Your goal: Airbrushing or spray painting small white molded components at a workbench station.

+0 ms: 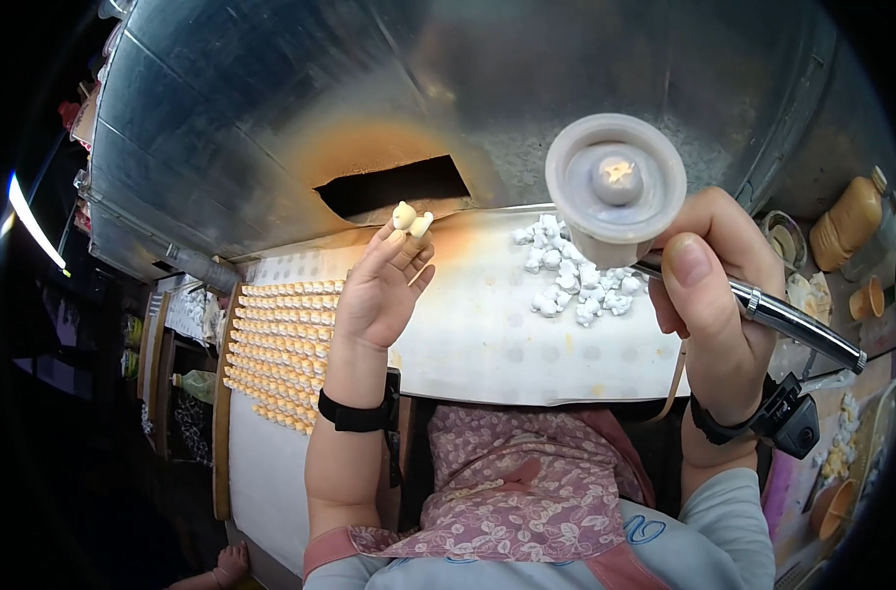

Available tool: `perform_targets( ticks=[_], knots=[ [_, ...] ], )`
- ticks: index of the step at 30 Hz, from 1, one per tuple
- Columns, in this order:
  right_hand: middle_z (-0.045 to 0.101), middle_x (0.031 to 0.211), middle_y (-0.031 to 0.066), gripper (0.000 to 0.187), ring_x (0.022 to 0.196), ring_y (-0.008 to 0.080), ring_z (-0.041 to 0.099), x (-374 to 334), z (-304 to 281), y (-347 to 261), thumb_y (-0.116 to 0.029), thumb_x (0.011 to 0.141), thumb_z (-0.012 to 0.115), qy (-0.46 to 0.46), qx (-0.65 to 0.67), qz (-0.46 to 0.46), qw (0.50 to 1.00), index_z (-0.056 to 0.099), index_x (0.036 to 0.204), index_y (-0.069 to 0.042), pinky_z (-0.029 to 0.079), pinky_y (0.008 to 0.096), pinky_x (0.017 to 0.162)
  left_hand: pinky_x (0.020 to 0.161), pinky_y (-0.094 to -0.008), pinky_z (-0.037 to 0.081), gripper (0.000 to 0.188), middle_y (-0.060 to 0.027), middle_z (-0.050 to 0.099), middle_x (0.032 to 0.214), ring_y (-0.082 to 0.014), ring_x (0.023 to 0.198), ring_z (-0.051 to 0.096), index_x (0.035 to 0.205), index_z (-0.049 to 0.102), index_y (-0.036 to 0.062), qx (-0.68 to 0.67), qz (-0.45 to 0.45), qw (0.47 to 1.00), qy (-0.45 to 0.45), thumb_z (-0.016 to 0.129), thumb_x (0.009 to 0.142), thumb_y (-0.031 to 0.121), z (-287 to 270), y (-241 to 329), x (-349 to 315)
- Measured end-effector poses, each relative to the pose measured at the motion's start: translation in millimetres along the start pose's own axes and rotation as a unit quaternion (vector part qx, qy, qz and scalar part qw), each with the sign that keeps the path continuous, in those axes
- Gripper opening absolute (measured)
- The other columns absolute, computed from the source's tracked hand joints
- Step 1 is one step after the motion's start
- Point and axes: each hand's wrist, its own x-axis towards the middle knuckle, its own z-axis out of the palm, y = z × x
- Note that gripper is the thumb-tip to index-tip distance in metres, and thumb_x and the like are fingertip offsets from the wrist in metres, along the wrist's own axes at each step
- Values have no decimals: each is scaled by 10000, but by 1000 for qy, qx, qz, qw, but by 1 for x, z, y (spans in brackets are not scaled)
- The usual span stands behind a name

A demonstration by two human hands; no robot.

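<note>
Between the fingertips of my left hand (381,285) is a small pale yellow animal figurine (409,219), held up before a dark slot in the metal wall. My right hand (713,285) is closed around a chrome airbrush (797,326) with a translucent paint cup (615,187) on top, raised at the right. Beyond and below the cup, a loose pile of white figurines (585,280) lies on the white-covered table (467,344). To the left of my left forearm, many orange-and-white figurines (281,349) stand in tight rows.
A grey metal booth wall (271,88) rises behind the table, with orange overspray around its slot (394,189). At right are a tan-filled plastic bottle (846,224) and a small orange cup (867,299). Another person's hand (230,566) shows at lower left.
</note>
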Motion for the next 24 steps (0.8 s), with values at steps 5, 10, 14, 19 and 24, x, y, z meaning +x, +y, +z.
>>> perform_targets(
  ticks=[5,10,14,19,24],
  knots=[
    [427,560,-10,292,460,27,363,-4,1,2,-273,802,478,-9,-4,10,1000,507,760,14,268,165,436,821,-288,335,383,-34,526,1042,-133,896,481,1168,424,120,22,1,1000,19,519,804,189,3,1,-2],
    [427,554,-18,248,482,20,368,-6,5,7,-230,818,470,-69,-16,13,997,508,769,10,281,169,446,831,-275,339,349,-47,541,1001,-124,898,489,1110,442,78,70,63,995,13,545,780,121,5,-5,-3],
    [463,542,15,195,483,55,410,4,3,20,-155,817,504,-59,0,-17,998,518,758,31,308,211,428,857,-274,352,287,-49,545,989,-124,915,495,998,480,43,212,221,950,66,590,734,34,15,-14,-7],
    [430,572,-20,252,493,23,362,13,8,15,-229,825,472,-86,-20,-38,995,515,757,9,286,181,449,925,-338,260,215,4,568,889,-174,897,506,842,548,102,617,560,544,98,617,658,14,22,-16,-9],
    [411,534,-29,252,463,14,352,21,4,13,-224,822,472,-78,-37,-63,994,518,743,10,268,169,423,946,-358,219,251,22,571,870,-172,906,504,809,545,162,678,585,436,88,618,634,-3,19,-22,-10]
  ],
)
